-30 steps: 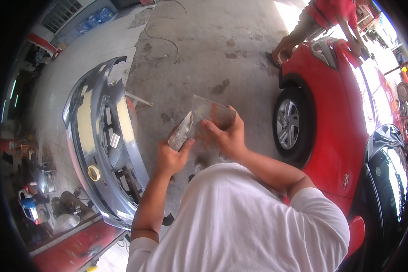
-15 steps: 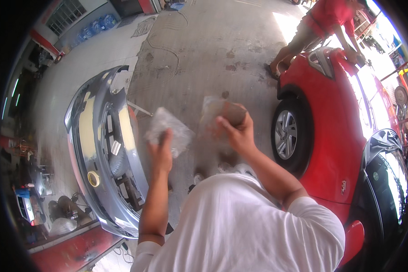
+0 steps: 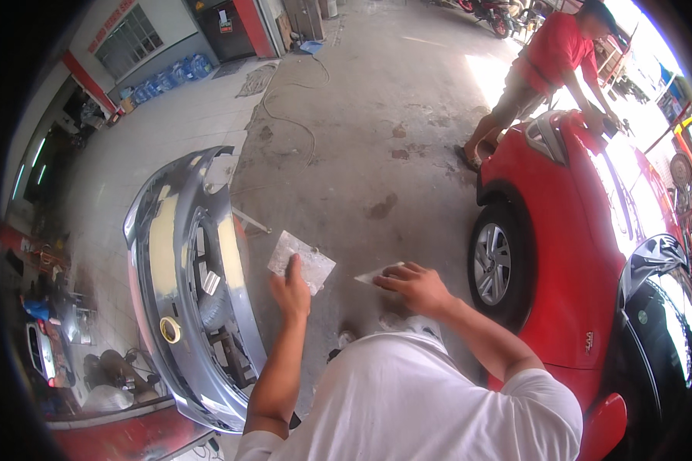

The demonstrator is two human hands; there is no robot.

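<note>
My left hand (image 3: 291,293) is closed on a flat, roughly square putty board (image 3: 315,270), grey-white with smears on its face, and the thumb lies on top. To its right, my right hand (image 3: 424,290) grips a thin pale putty spreader (image 3: 370,275), mostly covered by the fingers. A gap separates the spreader from the board. Left of my hands stands a grey car bumper (image 3: 158,296) with cream filler patches (image 3: 161,230). A roll of yellowish tape (image 3: 170,330) rests on the bumper, touched by neither hand.
A red car (image 3: 550,269) with its wheel (image 3: 494,263) stands close on my right. Beyond, a person in a red shirt (image 3: 553,54) leans over that car. A hose (image 3: 311,138) crosses the concrete floor (image 3: 361,100). Blue water bottles (image 3: 169,77) line the far-left wall.
My right hand has come down toward my body and turned palm down with the spreader. The board in my left hand has lowered slightly. The whole view has shifted upward.
</note>
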